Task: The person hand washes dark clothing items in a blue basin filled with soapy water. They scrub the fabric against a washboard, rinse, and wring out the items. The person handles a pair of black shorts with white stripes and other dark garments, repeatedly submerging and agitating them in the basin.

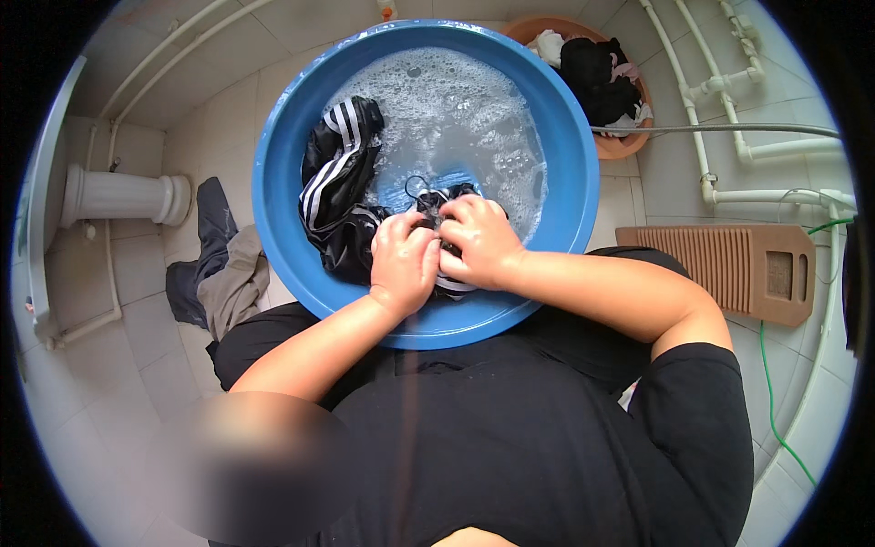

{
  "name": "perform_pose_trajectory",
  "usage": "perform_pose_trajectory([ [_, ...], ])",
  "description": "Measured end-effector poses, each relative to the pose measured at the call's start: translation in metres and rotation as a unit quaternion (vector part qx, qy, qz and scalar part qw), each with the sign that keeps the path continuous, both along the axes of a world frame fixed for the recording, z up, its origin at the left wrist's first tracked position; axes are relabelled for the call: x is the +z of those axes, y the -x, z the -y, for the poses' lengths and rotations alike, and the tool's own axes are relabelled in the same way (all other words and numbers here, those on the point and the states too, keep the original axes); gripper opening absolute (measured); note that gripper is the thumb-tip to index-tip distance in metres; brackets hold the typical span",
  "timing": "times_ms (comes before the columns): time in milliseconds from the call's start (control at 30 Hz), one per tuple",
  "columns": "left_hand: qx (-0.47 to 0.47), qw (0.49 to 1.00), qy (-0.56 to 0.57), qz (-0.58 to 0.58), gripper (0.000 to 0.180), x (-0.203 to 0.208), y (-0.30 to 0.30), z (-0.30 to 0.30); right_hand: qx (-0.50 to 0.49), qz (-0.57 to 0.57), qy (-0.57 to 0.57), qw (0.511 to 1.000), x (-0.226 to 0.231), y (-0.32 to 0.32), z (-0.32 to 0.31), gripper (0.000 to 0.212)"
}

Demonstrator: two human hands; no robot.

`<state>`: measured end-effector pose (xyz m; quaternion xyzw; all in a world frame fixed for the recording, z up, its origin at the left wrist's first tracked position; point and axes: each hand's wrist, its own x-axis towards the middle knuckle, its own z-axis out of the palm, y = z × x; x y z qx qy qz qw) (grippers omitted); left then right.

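A wet black garment with white stripes lies bunched along the left inside of a large blue basin and runs toward its near side. Whether it is trousers or a jacket I cannot tell. My left hand and my right hand are close together over the near part of the basin. Both have curled fingers closed on a bunched part of the garment, and the fingertips meet. A thin dark cord loop sticks up just beyond them. Behind the hands a ribbed blue surface shows partly under the suds.
Foamy grey water fills the basin. An orange tub of dark and white clothes stands at the back right. On the right lies a brown washboard near white pipes. Grey and beige clothes lie left, near a white pedestal.
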<state>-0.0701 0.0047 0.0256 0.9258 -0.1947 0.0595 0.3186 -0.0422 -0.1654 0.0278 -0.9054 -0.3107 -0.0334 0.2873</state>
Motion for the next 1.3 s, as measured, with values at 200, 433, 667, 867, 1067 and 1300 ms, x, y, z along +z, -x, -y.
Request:
perform_pose_trajectory([
  [200, 0.115, 0.984, -0.04, -0.127, 0.027, -0.021, -0.067, 0.0, -0.087, -0.208, 0.088, 0.97, -0.011, -0.064, -0.024, 0.044],
  [433, 0.063, 0.982, 0.075, -0.162, 0.034, -0.024, -0.044, -0.02, -0.088, -0.211, 0.136, 0.964, 0.016, -0.043, -0.01, 0.063],
  [667, 0.04, 0.999, 0.015, -0.032, 0.016, 0.004, 0.005, 0.008, 0.01, -0.014, -0.026, 1.0, 0.003, 0.011, -0.004, 0.037],
  [867, 0.011, 0.987, 0.123, -0.1, 0.026, -0.02, -0.033, -0.004, 0.051, -0.103, -0.065, 0.991, -0.016, -0.026, -0.019, 0.03],
  [1067, 0.032, 0.982, 0.143, -0.116, 0.031, -0.021, -0.044, -0.009, 0.018, -0.128, -0.037, 0.991, -0.021, -0.035, -0.028, 0.033],
  [1300, 0.035, 0.882, 0.337, -0.328, 0.062, -0.019, -0.05, -0.04, -0.118, -0.374, -0.042, 0.919, 0.0, -0.05, -0.021, 0.047],
])
